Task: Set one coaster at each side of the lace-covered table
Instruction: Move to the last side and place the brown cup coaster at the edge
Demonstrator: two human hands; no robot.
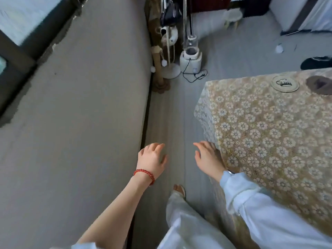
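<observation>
The lace-covered table [265,133] fills the right side, its floral cloth hanging over the near left corner. One round cream coaster [285,84] with a dark picture lies flat near the table's far edge. A dark brown round object [319,85], partly cut off by the right border, lies just right of it. My left hand [151,159], with a red bead bracelet at the wrist, hovers over the floor with fingers apart and holds nothing. My right hand [209,159] is also empty with fingers spread, just beside the table's left corner.
A grey wall [80,114] runs along the left, leaving a narrow floor strip [172,112] between it and the table. At the far end stand a cat scratching post [159,69], a white appliance with a cord [190,60] and a small stool [232,17]. My foot [179,189] is below.
</observation>
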